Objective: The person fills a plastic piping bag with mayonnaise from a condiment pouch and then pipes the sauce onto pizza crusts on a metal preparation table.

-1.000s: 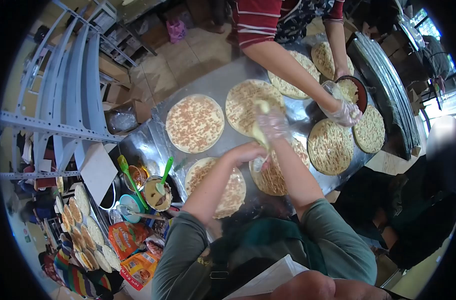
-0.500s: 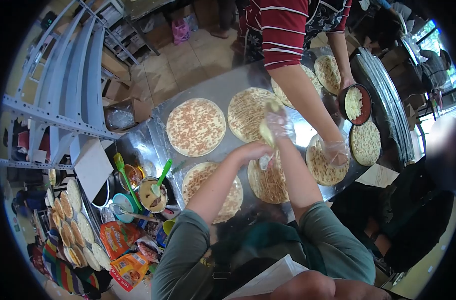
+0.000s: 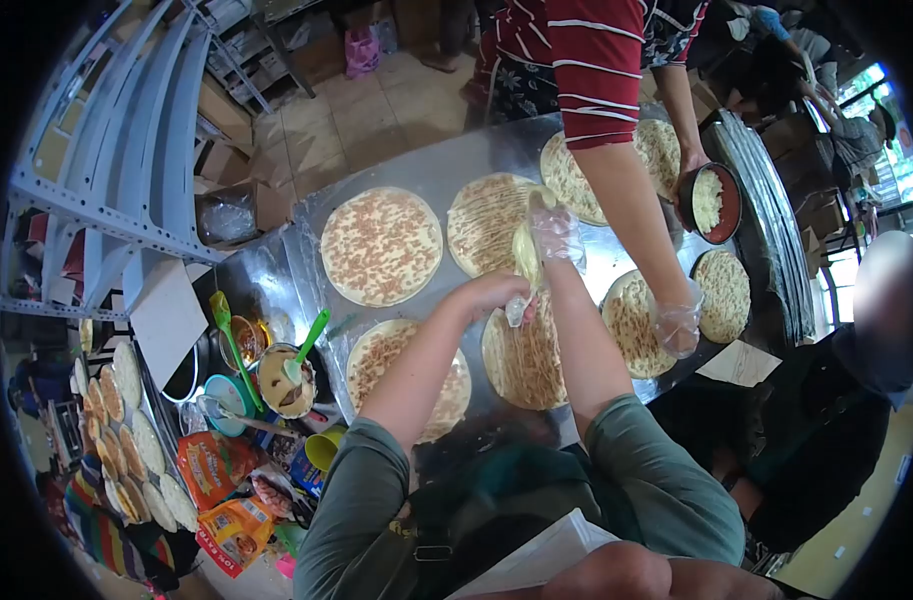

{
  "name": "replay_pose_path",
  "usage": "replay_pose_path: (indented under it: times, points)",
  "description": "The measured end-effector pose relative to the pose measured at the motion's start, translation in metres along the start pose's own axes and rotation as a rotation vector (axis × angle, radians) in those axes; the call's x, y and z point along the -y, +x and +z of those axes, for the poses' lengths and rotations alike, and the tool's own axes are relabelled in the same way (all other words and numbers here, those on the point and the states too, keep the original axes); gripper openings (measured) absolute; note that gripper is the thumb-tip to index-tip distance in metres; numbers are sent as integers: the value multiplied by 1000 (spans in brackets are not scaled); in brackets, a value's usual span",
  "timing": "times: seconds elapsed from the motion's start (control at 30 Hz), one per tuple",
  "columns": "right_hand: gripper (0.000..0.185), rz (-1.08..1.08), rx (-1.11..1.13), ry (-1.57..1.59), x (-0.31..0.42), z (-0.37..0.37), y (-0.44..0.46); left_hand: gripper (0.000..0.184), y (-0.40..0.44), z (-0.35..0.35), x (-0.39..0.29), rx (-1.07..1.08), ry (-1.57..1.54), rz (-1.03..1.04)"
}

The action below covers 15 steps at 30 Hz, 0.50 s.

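Between my hands is a clear piping bag (image 3: 526, 252) with pale yellow cream inside. My right hand (image 3: 558, 236), in a clear plastic glove, is wrapped round its upper part. Bare, my left hand (image 3: 498, 292) is closed on the lower end, near the bag's tip. Below them lies a round flatbread (image 3: 524, 360) with thin lines of cream over its brown-speckled top. A second striped flatbread (image 3: 484, 215) is just beyond my hands. To the left, two speckled rounds, a far one (image 3: 381, 246) and a near one (image 3: 409, 385), show no stripes.
Across the metal table (image 3: 376, 185), a co-worker's gloved hand (image 3: 678, 320) touches a flatbread (image 3: 631, 325); their other hand holds a bowl (image 3: 714, 203) of shredded topping. Bowls with green spatulas (image 3: 311, 340) stand left. Stacked trays (image 3: 766, 220) line the right end.
The view has shifted slightly, moving the table's things left. My right hand and the bag have moved slightly. The co-worker's gloved hand has shifted over their flatbread.
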State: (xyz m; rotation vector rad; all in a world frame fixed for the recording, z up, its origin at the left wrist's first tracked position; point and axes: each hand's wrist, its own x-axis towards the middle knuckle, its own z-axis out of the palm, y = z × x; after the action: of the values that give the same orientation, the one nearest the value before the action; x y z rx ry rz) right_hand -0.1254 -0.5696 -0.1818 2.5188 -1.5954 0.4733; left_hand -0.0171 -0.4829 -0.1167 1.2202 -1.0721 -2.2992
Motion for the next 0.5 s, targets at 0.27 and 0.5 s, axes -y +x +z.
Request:
replay_pose_path:
  times: [0.27, 0.5]
  points:
    - [27, 331, 477, 352, 59, -54, 11, 17, -20, -20, 15, -36, -1, -77]
    - [39, 41, 270, -201, -13, -2, 3, 18, 3, 4, -2, -127, -117, -14]
